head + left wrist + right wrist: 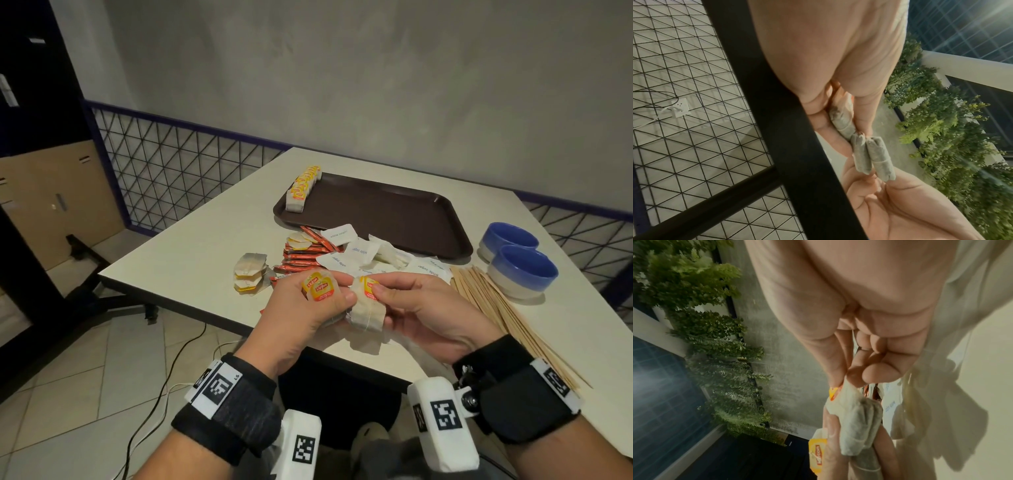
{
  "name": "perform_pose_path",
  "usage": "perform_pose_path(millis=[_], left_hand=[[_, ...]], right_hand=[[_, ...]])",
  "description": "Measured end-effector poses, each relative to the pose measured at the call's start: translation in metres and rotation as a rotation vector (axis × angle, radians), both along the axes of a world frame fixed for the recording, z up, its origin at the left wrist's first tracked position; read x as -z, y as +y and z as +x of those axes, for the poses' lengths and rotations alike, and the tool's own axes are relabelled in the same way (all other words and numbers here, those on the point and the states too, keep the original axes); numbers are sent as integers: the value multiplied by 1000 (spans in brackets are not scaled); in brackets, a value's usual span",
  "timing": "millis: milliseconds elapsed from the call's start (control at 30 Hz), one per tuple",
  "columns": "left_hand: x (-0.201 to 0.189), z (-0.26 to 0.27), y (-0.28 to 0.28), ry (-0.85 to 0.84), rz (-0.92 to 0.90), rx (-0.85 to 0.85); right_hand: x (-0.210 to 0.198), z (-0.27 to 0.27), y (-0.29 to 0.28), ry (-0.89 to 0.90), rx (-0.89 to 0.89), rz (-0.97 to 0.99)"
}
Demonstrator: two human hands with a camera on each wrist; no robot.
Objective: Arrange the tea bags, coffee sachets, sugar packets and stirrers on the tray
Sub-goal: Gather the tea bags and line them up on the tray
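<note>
My left hand [322,301] grips a small stack of tea bags [320,288] with yellow tags, above the table's near edge. Right beside it my right hand [376,298] pinches another tea bag [368,311] by its yellow tag. In the left wrist view the grey tea bags [869,154] sit between both hands' fingers; in the right wrist view the tea bag [855,421] hangs from my thumb and forefinger. A brown tray [394,212] lies farther back with a row of tea bags [303,188] along its left end. Red coffee sachets [305,253], white sugar packets [356,250] and wooden stirrers [496,301] lie on the table.
More loose tea bags [250,272] sit left of the sachets. Two blue bowls [517,260] stand at the right, beyond the stirrers. The white table [191,246] ends just under my hands; a wire fence [178,171] runs behind its left side.
</note>
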State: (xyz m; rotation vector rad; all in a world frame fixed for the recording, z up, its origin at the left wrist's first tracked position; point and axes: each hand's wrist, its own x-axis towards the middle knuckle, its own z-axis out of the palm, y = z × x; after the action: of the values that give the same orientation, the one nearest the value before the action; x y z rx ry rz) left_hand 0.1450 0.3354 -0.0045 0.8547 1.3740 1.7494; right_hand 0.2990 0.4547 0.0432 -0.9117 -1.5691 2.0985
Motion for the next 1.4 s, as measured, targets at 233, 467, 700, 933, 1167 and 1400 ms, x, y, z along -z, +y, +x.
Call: perform_pose_path(millis=[233, 467, 700, 933, 1167, 1400], left_hand=[[2, -2, 0, 1, 16, 10], [0, 2, 1, -6, 84, -60], [-2, 5, 4, -179, 69, -60], [-2, 6, 3, -56, 26, -34], [-3, 6, 4, -18, 35, -54], [1, 5, 3, 7, 25, -42]], right_hand=[[1, 4, 5, -20, -62, 73], [2, 10, 0, 104, -77, 96], [3, 16, -4, 163, 58, 332], [8, 11, -22, 156, 232, 597], [18, 6, -34, 122, 200, 708], [24, 6, -33, 97, 196, 651]])
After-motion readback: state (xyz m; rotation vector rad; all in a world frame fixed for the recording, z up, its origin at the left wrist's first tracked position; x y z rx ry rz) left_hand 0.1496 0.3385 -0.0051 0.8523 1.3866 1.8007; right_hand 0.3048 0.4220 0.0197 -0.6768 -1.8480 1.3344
